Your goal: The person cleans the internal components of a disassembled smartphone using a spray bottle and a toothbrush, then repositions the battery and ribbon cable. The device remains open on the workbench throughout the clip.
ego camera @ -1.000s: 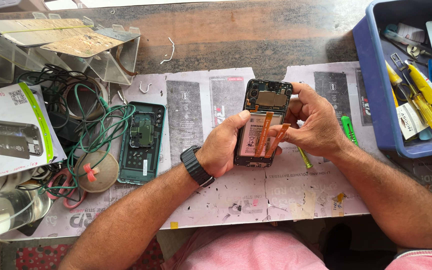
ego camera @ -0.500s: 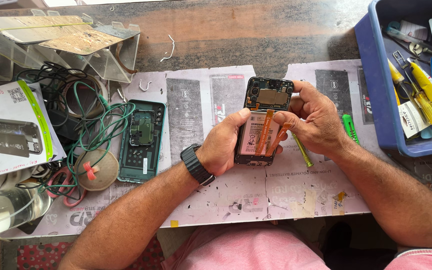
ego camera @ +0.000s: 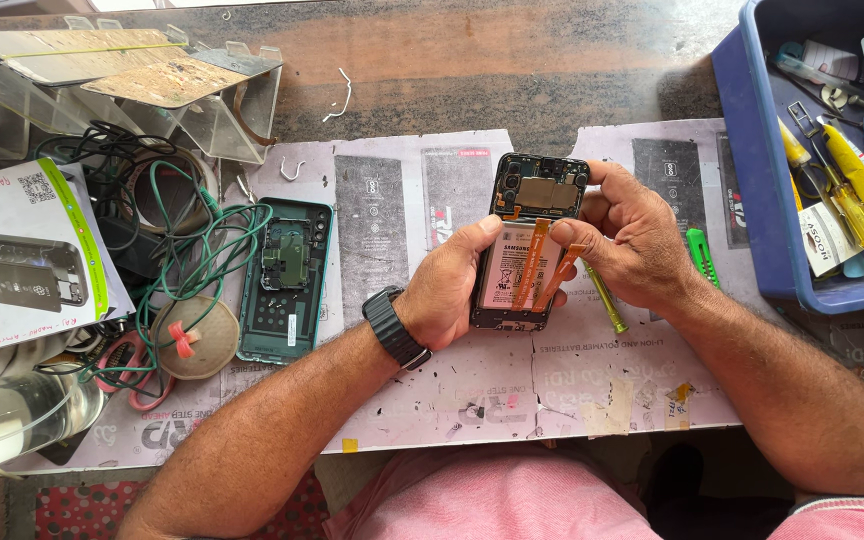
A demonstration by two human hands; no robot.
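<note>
The opened smartphone [ego camera: 530, 243] sits at the centre of the frame, back cover off and battery facing up, raised just above the paper-covered work mat [ego camera: 512, 385] so its insides meet the head camera squarely. Across the upper part of the frame runs the dark wooden tabletop [ego camera: 512, 60], and at the right edge stands a blue plastic bin [ego camera: 752, 200] of screwdrivers and small tools, seemingly kept within reach of the working hand. At the upper left, clear acrylic stands [ego camera: 112, 90] hold flat panels, with a tangle of green wire [ego camera: 202, 250] below them and a teal phone back cover [ego camera: 285, 280] lying inner side up at the left of centre, set aside from the phone body. The left hand [ego camera: 447, 295], a black smartwatch [ego camera: 392, 327] on its wrist, is curled around the phone's left edge with the thumb laid across the battery, gripping it as a steady support. The right hand [ego camera: 632, 245] is closed on the phone's right side, fingers behind the upper edge, while thumb and forefinger pinch the orange flex ribbon [ego camera: 552, 275] that crosses the battery, lifting its end slightly. A thin yellow-green tool [ego camera: 607, 300] lies on the mat just under that hand, and a small green cutter [ego camera: 700, 255] lies just beside its wrist.
</note>
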